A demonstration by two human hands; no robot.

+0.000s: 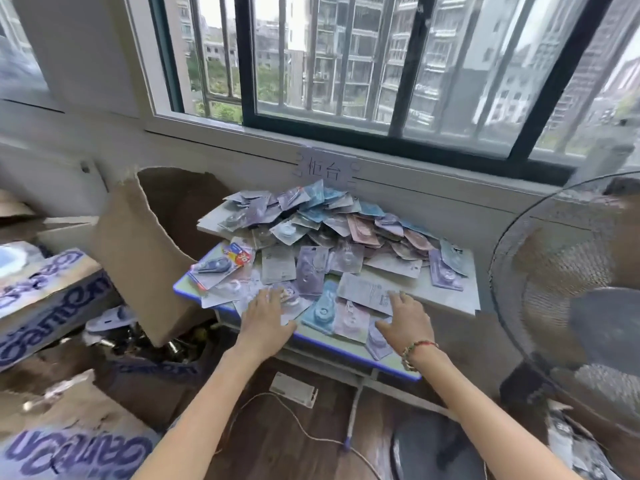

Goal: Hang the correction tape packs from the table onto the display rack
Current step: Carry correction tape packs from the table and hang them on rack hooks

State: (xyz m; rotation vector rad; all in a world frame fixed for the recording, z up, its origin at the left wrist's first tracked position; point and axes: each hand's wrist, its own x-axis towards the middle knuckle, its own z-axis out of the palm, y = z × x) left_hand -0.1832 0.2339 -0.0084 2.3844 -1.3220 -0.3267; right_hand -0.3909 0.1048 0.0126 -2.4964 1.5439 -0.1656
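Several dozen correction tape packs (332, 237), too many and too overlapped to count exactly, lie heaped on one small desk (450, 299) with a blue rim, thickest toward its far edge under the window (346, 64) and thinning to single packs at the near edge. Two hands reach in from below, both palm down with forearms stretched forward. The left hand (266, 317) lies flat at the near left part of the desk, fingers straight and slightly spread, resting on loose packs without gripping any. The right hand (405, 323), a beaded bracelet (417, 351) on its wrist, sits at the near middle, fingers extended and a little apart, fingertips touching a pale pack (367, 292) lying back side up. A cardboard box (145, 251) stands off the desk's left edge, one standing fan (571, 306) off its right.
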